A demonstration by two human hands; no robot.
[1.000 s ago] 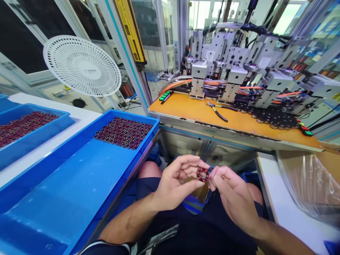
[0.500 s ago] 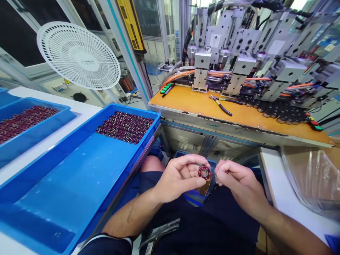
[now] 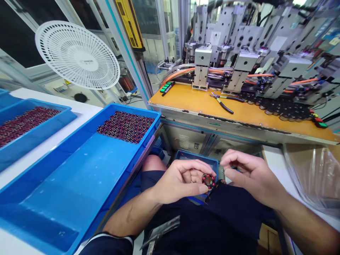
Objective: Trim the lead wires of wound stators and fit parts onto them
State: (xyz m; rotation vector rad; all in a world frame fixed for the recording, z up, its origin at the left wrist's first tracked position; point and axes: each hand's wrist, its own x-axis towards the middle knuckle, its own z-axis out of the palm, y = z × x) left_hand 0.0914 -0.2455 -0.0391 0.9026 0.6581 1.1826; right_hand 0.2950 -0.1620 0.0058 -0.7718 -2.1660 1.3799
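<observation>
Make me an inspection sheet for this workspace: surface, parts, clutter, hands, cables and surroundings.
Surface: orange bench top, front edge chipped.
Parts: one ring-shaped part in hand; many small parts massed at the far end of the blue tray.
Clutter: pliers and black marker on the bench top.
Hands: left hand holds the ring-shaped part; right hand is apart from it, its grip unclear.
Cables: orange tubing or cables beside the machine.
Surroundings: white fan at left, clear plastic at right.

Left hand (image 3: 176,182) holds red-and-black ring (image 3: 204,180); right hand (image 3: 247,174) near
</observation>
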